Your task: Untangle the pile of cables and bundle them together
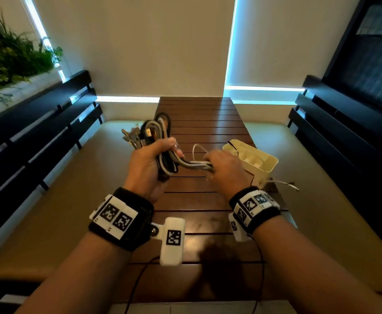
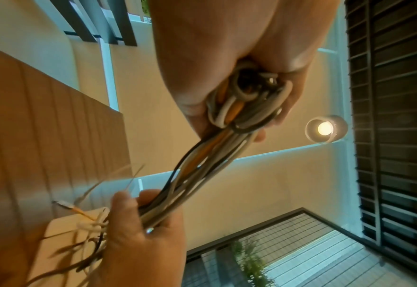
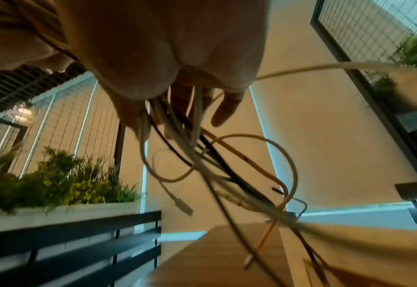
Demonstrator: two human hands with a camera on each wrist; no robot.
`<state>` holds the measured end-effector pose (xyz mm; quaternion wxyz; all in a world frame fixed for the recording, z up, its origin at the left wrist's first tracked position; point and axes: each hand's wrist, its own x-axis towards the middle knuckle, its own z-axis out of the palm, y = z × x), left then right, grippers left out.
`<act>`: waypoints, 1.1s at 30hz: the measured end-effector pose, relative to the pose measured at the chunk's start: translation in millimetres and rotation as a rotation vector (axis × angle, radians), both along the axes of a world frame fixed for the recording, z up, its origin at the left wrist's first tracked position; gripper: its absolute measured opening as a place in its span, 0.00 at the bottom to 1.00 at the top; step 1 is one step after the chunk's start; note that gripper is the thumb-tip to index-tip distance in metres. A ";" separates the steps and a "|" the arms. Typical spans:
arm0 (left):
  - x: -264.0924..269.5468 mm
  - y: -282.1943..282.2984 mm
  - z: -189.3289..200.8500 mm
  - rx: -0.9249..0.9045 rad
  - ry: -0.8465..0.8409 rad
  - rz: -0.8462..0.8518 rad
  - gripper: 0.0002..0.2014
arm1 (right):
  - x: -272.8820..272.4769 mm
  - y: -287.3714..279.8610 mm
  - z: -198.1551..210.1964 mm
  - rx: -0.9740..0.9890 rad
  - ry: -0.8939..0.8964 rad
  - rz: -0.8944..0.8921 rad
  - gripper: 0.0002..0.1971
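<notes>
left hand (image 1: 150,165) fist round folded cables (image 1: 162,141), anchoring loops | right hand (image 1: 224,165) pinches gathered strands, likely drawing them parallel | worktop (image 1: 199,200) below

I wore black wristbands (image 1: 140,214) bearing white blocks (image 1: 171,241) with square black-and-white markers, thin black cables (image 1: 138,282) trailing.

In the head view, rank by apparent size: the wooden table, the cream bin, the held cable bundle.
1. wooden table, by far the largest.
2-3. cream bin and cable bundle: look alike; the bundle is raised nearer the camera, so I won't rank them.
</notes>
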<state>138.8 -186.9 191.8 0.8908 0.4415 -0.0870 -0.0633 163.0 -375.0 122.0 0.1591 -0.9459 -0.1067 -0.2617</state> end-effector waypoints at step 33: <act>-37.9 -13.3 -35.8 -0.299 0.276 -0.164 0.06 | -50.1 33.4 15.8 1.754 0.645 0.212 0.46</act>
